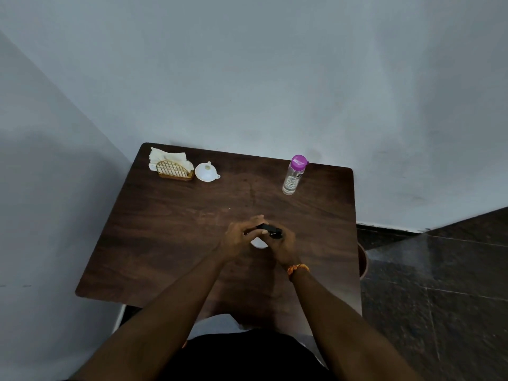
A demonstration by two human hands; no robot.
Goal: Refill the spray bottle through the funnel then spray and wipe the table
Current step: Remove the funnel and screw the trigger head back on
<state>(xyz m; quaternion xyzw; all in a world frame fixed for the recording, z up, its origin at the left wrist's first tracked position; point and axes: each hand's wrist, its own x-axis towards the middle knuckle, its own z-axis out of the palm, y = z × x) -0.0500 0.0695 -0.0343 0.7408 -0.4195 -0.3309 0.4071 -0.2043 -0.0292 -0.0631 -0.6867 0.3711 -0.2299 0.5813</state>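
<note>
A spray bottle [258, 242] with a white body and a black spray head [270, 230] stands at the middle of the dark wooden table [165, 243]. My left hand [237, 239] and my right hand [283, 244] both grip it around the head and neck, hiding most of it. A white funnel [206, 171] lies at the back left. A clear water bottle [294, 174] with a purple cap stands at the back right.
A gold wire holder [174, 169] with white napkins [167, 158] sits in the back left corner beside the funnel. Grey walls close the table at the back and left. A dark tiled floor [439, 284] and a brown round object [362, 259] lie to the right.
</note>
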